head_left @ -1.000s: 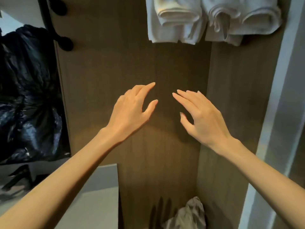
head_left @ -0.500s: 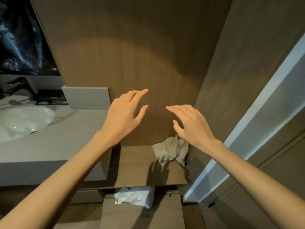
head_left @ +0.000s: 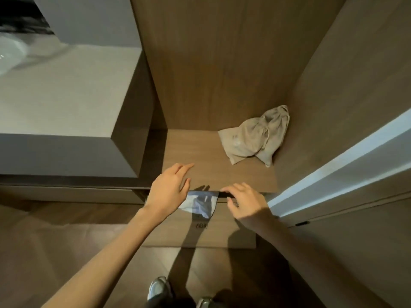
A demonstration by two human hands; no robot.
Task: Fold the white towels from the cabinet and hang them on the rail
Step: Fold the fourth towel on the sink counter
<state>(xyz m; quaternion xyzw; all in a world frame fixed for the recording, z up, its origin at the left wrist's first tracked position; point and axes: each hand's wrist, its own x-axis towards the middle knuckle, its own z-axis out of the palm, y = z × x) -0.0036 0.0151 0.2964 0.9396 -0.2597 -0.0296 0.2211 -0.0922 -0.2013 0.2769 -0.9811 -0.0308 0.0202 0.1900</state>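
Head view: towel (head_left: 198, 204) hangs from the slot above the drawer (head_left: 200, 235), under the cabinet shelf (head_left: 200, 152). Left grip (head_left: 169, 192) is spread apart over it. Right grip (head_left: 243, 203) lies bent at the drawer edge; hold cannot be told.

Part of white cloth (head_left: 198, 204) behind left hand (head_left: 169, 190); drawer label (head_left: 201, 226) illegible.

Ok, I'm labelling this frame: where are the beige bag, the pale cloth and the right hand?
beige bag (head_left: 252, 138), head view, middle of its body.
pale cloth (head_left: 200, 203), head view, centre of the exposed part.
right hand (head_left: 246, 204), head view, back of the hand.
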